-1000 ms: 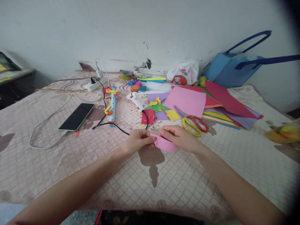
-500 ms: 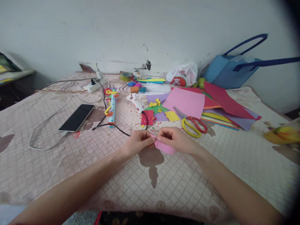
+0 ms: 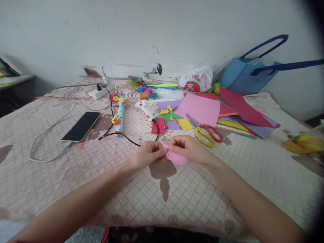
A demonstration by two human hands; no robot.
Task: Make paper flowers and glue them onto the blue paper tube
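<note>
A small piece of pink paper [image 3: 179,159] is pinched between both hands above the patterned tablecloth. My left hand [image 3: 149,154] grips its left end between thumb and fingers. My right hand [image 3: 188,148] is closed on its upper edge, close beside the left fingertips. The paper looks bent or folded, and its lower part hangs free under my right hand. Fingers cover its upper edge. Just beyond my right hand lie scissors [image 3: 206,135] with red and yellow handles. A red paper square [image 3: 158,126] with scraps on it sits past the left fingertips.
Coloured paper sheets [image 3: 199,109] spread at the back right, before a blue bag [image 3: 249,76]. A white glue gun [image 3: 146,109] trails a black cable. To the left are a decorated light-blue strip [image 3: 120,118], a phone [image 3: 82,126] on its cable and a power strip [image 3: 102,91].
The view has shifted slightly. Both hands keep their pinch on the pink paper, whose hanging part has turned a little.
</note>
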